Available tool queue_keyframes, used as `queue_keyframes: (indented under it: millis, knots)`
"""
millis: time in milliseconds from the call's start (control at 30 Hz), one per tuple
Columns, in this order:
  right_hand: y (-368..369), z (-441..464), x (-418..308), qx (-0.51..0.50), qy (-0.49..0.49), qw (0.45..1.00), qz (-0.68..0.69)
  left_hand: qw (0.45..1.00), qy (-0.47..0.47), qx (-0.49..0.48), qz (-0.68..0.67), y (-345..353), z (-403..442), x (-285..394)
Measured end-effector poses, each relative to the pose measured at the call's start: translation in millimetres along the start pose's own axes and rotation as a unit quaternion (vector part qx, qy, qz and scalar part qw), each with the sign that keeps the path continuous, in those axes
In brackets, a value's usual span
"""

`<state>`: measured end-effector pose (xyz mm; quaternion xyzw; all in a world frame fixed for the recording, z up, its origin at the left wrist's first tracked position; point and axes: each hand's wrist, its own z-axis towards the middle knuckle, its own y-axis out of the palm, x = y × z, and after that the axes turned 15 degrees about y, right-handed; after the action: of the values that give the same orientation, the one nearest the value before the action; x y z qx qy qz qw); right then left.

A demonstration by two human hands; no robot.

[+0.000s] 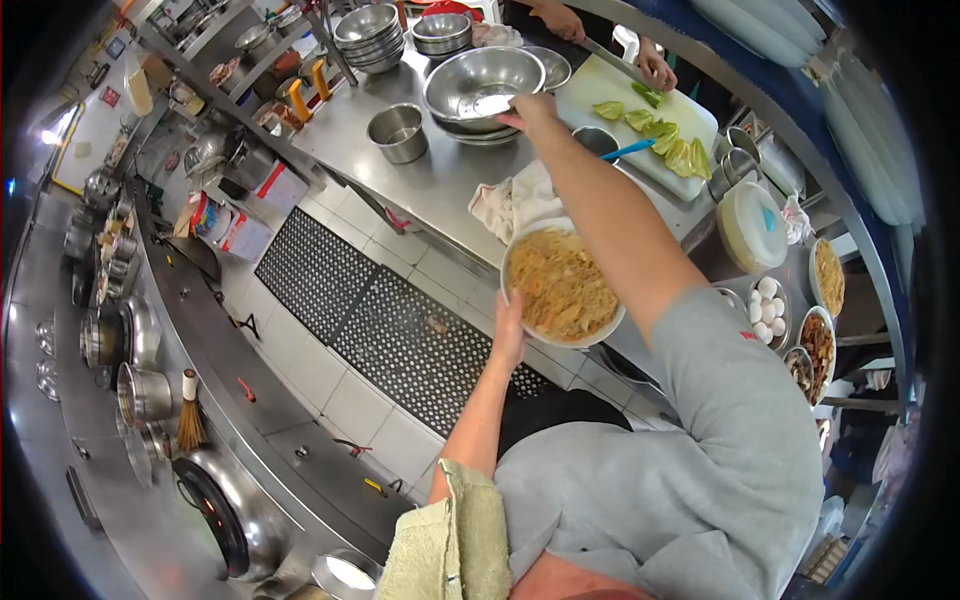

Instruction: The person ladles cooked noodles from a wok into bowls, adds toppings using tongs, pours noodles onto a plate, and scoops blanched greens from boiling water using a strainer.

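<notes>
My left hand [509,328] is closed on a white bowl [513,248] at its near left edge. The bowl is heaped with cooked thin noodles [562,285] with orange bits, and it is held in front of my body beside the counter. My right arm reaches over it. My right hand [531,112] grips the right rim of a wide metal mixing bowl [480,80], which rests on other metal bowls on the steel counter. The inside of this mixing bowl looks bare and shiny. Some of my right fingers are hidden.
Another person's hand [657,68] and a knife are at a white cutting board [590,85] with cut green vegetable pieces [680,155]. A metal pot [398,133], a cloth [515,203] and a bowl of eggs [768,310] stand nearby. Black mats [390,340] cover the floor; a stove range [260,420] lies left.
</notes>
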<state>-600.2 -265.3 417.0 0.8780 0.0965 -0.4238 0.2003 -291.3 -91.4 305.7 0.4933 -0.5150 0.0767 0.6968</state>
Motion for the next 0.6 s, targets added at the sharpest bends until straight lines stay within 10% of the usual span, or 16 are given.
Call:
queue_keyframes:
  millis: [200,300,367,433,467,500,533,600]
  knots:
    - [-84.7,-91.7,13.1,-0.115,-0.069,0.976,-0.173,0.943,-0.105,0.024,0.315,52.0,23.1,2.1]
    - [-96.8,-110.2,27.4,-0.136,-0.012,0.860,-0.491,0.884,-0.110,-0.105,0.442,48.5,34.4,-4.0]
    - [-89.1,-87.6,51.2,-0.150,-0.344,0.537,-0.755,0.911,-0.092,-0.066,0.397,58.4,17.7,-6.8]
    - [-90.1,25.4,90.4,-0.246,-0.431,0.396,-0.773,0.923,-0.006,-0.042,0.383,58.0,-9.5,-4.9]
    - [-85.2,30.4,91.4,-0.215,-0.364,0.395,-0.816,0.905,0.056,-0.027,0.422,51.6,-31.5,-4.9]
    - [-89.1,38.0,93.5,-0.245,-0.495,0.326,-0.767,0.887,0.082,-0.001,0.454,42.5,-59.8,-2.2]
    - [-65.9,-9.7,83.4,-0.212,-0.343,0.276,-0.872,0.866,0.101,0.032,0.489,31.0,-90.1,-0.8]
    - [-52.4,11.1,90.6,-0.272,-0.412,0.316,-0.810,0.866,0.051,0.094,0.488,-3.3,-173.8,10.3]
